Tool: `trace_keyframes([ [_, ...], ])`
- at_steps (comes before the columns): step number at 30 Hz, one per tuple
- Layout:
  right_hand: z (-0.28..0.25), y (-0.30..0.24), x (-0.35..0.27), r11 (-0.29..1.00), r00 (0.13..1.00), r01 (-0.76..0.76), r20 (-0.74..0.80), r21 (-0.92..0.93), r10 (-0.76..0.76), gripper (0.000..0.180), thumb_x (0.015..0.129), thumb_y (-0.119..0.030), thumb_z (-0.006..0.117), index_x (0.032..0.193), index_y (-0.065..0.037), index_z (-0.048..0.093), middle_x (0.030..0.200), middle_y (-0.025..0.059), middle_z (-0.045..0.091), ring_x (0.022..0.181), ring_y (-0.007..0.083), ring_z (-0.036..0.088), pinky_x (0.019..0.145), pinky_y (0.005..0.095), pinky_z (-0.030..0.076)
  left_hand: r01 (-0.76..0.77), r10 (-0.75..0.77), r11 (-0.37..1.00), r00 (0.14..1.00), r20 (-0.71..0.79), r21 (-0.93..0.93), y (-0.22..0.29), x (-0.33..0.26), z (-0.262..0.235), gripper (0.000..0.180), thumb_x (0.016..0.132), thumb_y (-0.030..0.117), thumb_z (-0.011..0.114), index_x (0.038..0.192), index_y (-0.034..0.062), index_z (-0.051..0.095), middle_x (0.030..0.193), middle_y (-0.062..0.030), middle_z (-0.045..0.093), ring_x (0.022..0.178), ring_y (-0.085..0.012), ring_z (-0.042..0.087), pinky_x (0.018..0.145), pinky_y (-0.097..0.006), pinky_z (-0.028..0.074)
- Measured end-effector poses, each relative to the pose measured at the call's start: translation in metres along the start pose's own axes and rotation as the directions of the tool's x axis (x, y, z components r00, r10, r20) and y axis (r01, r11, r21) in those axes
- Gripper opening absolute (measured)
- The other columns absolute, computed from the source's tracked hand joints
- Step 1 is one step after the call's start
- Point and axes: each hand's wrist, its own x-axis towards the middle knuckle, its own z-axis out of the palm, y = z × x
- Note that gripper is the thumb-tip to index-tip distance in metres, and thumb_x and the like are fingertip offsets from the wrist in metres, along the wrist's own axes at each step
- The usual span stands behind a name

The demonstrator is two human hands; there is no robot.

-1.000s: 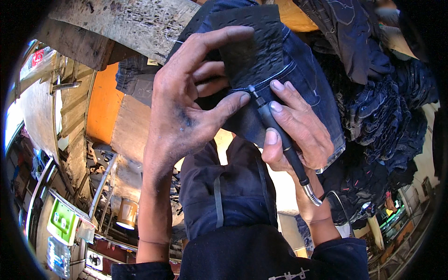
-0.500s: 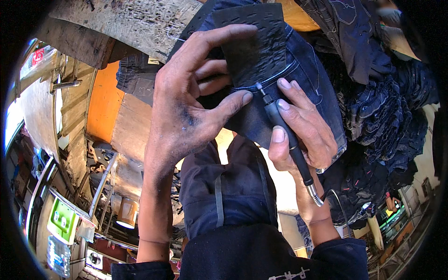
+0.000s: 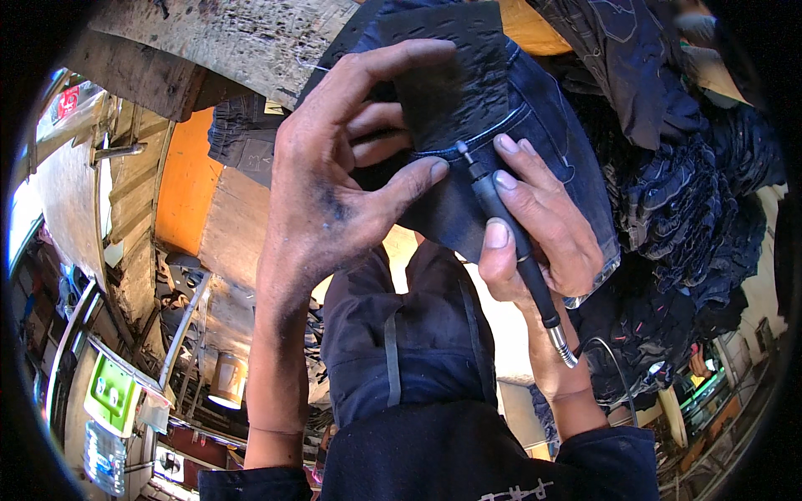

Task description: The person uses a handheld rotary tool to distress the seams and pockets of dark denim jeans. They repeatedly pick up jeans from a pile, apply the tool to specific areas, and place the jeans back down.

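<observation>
My left hand has its index finger stretched across a black, rough-textured pad. Its middle and ring fingers disappear at the pad's left edge, and its thumb rests on dark blue denim just below. My right hand is wrapped round a slim black rotary tool with a flexible metal neck at its lower end. The tool's small, pale rounded bit is at a light-stitched seam along the pad's lower edge. Whether the bit touches the cloth I cannot tell.
A heap of dark denim garments lies on the right. At the upper left is a worn wooden board, with folded dark trousers below it. A thin cable curves beside my right forearm. A metal can stands at lower left.
The tool's bit has moved slightly up and left along the seam with my right hand. The denim, pad and left hand have shifted slightly up and left.
</observation>
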Motion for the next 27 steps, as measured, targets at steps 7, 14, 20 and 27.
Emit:
trace_keyframes([
  [7, -0.005, 0.002, -0.009, 0.999, 0.999, -0.036, 0.035, 0.02, 0.036, 0.033, 0.088, -0.008, 0.072, 0.119, 0.004, 0.075, 0.109, 0.0237, 0.08, 0.113, 0.0391, 0.079, 0.104, 0.0536, 0.061, -0.001, 0.0, 0.999, 1.0, 0.007, 0.043, 0.001, -0.001, 0.0, 0.085, 0.081, -0.002, 0.092, 0.156, 0.0059, 0.053, 0.149, -0.0117, 0.065, 0.124, -0.0213, 0.071, 0.11, -0.042, 0.059],
  [14, -0.036, 0.023, 0.004, 0.978, 0.986, -0.104, -0.113, 0.18, 0.125, 0.036, 0.103, -0.019, 0.07, 0.127, 0.007, 0.069, 0.126, 0.0329, 0.074, 0.123, 0.0412, 0.073, 0.11, 0.0501, 0.057, 0.003, -0.003, 0.999, 1.0, 0.001, 0.04, 0.021, 0.001, 0.014, 0.098, 0.081, 0.003, 0.094, 0.163, 0.0079, 0.041, 0.144, -0.0152, 0.066, 0.128, -0.0272, 0.069, 0.11, -0.045, 0.06],
  [20, -0.031, 0.03, 0.01, 0.991, 0.997, 0.071, -0.051, 0.113, -0.065, 0.03, 0.084, -0.008, 0.07, 0.111, 0.006, 0.076, 0.106, 0.0276, 0.08, 0.105, 0.0422, 0.08, 0.098, 0.0519, 0.064, 0.056, -0.067, 0.996, 0.983, -0.173, -0.07, 0.016, 0.008, 0.034, 0.09, 0.074, -0.006, 0.092, 0.155, 0.0107, 0.056, 0.143, -0.0084, 0.058, 0.129, -0.0247, 0.067, 0.102, -0.038, 0.065],
  [27, -0.025, 0.031, 0.011, 0.995, 0.999, 0.045, -0.009, 0.085, -0.044, 0.028, 0.085, -0.012, 0.074, 0.108, 0.003, 0.078, 0.102, 0.0238, 0.08, 0.105, 0.0405, 0.081, 0.099, 0.052, 0.064, -0.019, -0.005, 0.993, 0.979, -0.202, -0.117, 0.005, 0.006, 0.036, 0.09, 0.074, -0.008, 0.093, 0.155, 0.0078, 0.055, 0.149, -0.0102, 0.058, 0.126, -0.0243, 0.069, 0.102, -0.037, 0.065],
])
